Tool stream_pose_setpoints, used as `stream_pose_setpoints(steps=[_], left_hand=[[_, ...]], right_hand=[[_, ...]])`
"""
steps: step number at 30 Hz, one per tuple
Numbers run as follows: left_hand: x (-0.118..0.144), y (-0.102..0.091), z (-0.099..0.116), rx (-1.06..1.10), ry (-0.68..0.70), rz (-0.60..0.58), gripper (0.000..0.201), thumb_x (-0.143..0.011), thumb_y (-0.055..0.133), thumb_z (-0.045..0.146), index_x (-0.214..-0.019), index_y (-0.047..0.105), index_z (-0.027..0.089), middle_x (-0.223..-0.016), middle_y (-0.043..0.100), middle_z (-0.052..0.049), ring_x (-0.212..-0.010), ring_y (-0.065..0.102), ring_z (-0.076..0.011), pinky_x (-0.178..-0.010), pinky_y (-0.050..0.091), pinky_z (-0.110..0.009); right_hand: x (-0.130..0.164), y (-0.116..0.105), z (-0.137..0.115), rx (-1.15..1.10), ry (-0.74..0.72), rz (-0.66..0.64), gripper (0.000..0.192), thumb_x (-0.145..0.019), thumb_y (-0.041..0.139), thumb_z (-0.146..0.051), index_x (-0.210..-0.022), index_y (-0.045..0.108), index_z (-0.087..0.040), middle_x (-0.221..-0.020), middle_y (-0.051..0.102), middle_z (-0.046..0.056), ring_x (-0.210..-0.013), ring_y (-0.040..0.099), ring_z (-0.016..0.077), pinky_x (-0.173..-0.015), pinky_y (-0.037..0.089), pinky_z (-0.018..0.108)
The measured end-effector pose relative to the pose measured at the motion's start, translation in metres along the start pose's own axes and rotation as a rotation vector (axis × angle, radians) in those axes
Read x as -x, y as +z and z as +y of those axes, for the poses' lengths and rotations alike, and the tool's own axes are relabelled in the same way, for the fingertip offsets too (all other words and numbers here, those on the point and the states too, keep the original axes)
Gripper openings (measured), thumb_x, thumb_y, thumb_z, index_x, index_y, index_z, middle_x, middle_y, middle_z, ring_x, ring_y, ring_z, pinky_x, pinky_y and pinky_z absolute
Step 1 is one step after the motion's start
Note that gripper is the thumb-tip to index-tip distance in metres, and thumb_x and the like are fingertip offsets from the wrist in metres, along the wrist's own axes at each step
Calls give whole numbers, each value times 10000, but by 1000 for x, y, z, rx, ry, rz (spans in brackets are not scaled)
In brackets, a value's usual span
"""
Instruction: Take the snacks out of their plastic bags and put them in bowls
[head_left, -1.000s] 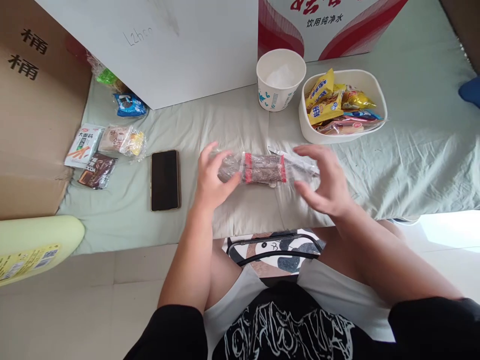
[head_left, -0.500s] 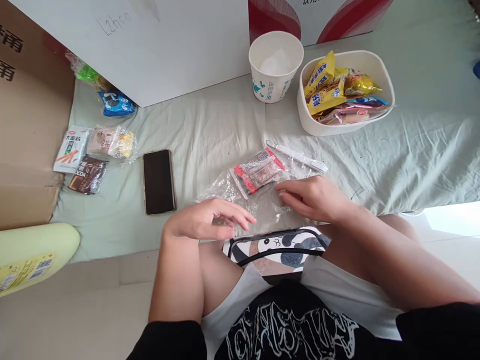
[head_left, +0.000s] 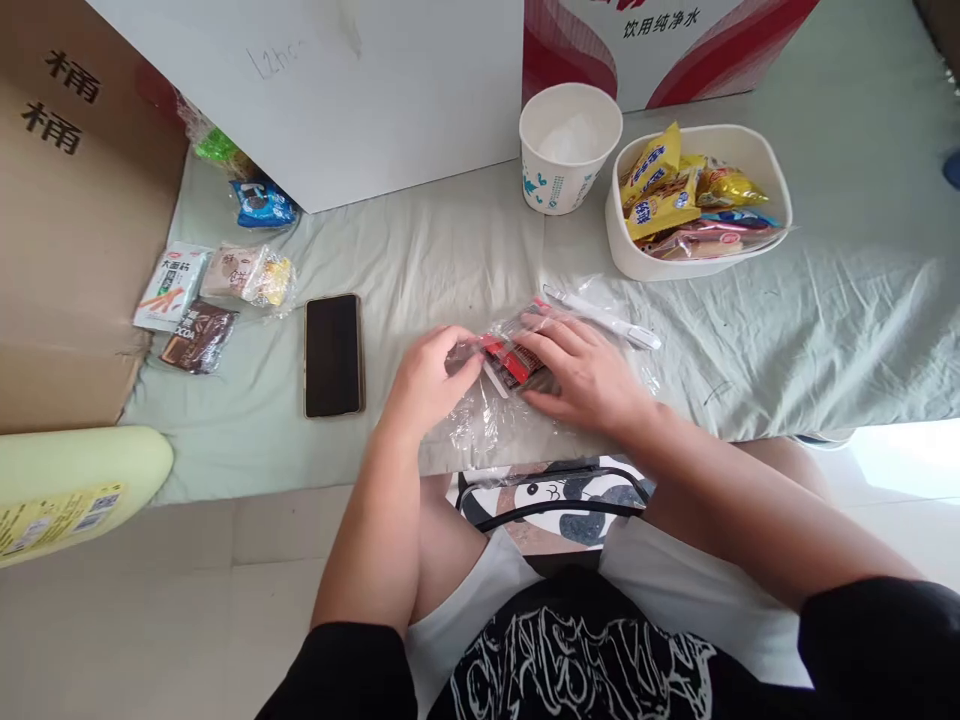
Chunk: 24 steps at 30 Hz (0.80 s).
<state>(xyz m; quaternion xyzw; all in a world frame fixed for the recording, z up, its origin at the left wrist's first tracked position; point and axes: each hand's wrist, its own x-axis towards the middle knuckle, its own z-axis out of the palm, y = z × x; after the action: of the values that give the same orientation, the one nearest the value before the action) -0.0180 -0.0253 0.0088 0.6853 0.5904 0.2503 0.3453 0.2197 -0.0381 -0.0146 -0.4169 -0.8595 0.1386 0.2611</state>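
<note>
A red-edged snack packet (head_left: 504, 355) lies inside a clear plastic bag (head_left: 487, 420) on the pale green sheet (head_left: 420, 260). My left hand (head_left: 431, 375) grips the bag's left side by the packet's end. My right hand (head_left: 581, 375) lies flat over the packet's right half and hides most of it. Just beyond my right hand lies a white pen (head_left: 604, 316).
A white paper cup (head_left: 568, 150) and a white bowl (head_left: 622, 245) with several snack packs stand at the back right. A black phone (head_left: 333, 353) lies left of my hands, more snack packets (head_left: 202, 300) farther left. A cardboard box (head_left: 67, 220) and a white box (head_left: 337, 90) border the sheet.
Both hands moved forward from the sheet's near edge onto the packet and bag. My left hand closed on the bag and my right hand now covers the packet.
</note>
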Motion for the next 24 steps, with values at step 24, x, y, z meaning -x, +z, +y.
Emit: stream_pose_setpoints(steps=[24], left_hand=[[-40,10,24,1214,-467,332,197,-737,775,190,-730,579,201,-486,526,98,-280,247,-10,-302,150,-146]], right_hand=[[-6,-55,46,-668,18,252,428,-978,644,-472,-1301,674,-193,-1257,717,134,-1159,693,265,-1056,555,460]])
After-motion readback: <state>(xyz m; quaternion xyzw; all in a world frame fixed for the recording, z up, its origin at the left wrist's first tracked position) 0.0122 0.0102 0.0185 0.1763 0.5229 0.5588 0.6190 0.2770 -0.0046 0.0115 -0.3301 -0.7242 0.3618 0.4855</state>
